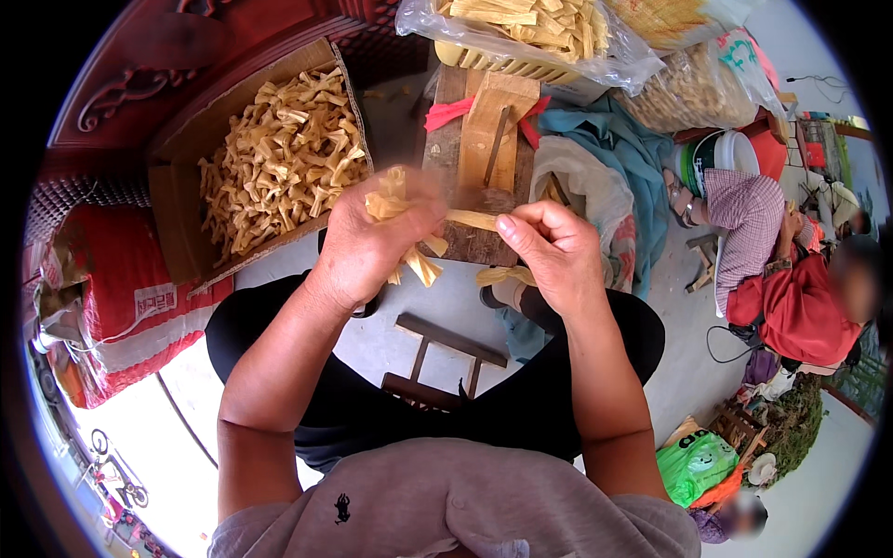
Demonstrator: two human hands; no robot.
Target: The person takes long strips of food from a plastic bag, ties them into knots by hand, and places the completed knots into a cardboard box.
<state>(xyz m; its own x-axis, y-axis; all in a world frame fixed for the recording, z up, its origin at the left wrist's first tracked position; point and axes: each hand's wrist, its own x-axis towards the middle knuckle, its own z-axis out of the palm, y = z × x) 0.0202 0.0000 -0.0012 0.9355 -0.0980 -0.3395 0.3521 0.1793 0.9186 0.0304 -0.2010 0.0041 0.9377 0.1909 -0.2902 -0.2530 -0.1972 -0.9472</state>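
Observation:
My left hand (386, 237), partly blurred, is closed around several pale yellow folded strips (420, 268), whose ends stick out above and below the fingers. Between my hands runs a flat pale yellow strip (473, 219). Its right end is pinched between the thumb and fingers of my right hand (556, 249). Another yellow piece (505, 276) shows just below the right hand. Both hands are over the near end of a worn wooden bench (445, 158). On the bench stands a wooden block (502, 107) with a thin dark slot or bar, and red cloth (446, 113) lies beside it.
A cardboard box (169, 223) of knotted yellow pieces stands at left. At the back, a yellow basket (507, 63) holds flat strips. A plastic bag (591, 181) and teal cloth (642, 139) lie right of the bench. Another person in red (800, 312) sits far right.

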